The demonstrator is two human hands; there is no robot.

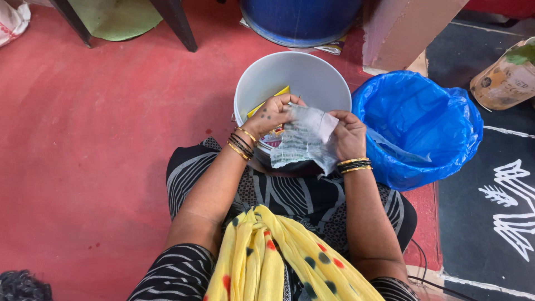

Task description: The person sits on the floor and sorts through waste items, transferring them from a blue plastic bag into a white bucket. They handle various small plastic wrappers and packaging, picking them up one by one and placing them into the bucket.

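Step in hand: the two hands pull at a thin crinkled plastic wrapper, white with faint green print (304,139), right over the round white plastic bucket (245,95).
How to do it well: I think it helps to pinch close to the top edge with both hands, pull slowly, and keep the wrapper over the bucket so nothing falls on the smooth red floor (83,139).
Left hand: the left hand (273,114) pinches the top left corner of the wrapper, fingers closed tight on it.
Right hand: the right hand (350,136) grips the right side of the wrapper, fingers curled around it.
Where the wrapper is: up in the air between the hands, above the near rim of the bucket, over the lap.
How the wrapper looks: soft, wrinkled and floppy; the bottom hangs loose. I cannot tell if it is torn open.
In the bucket: a yellow packet (267,100) peeks out behind the left hand.
Beside it: a bin lined with a shiny blue plastic bag (423,122) stands just beside the bucket.
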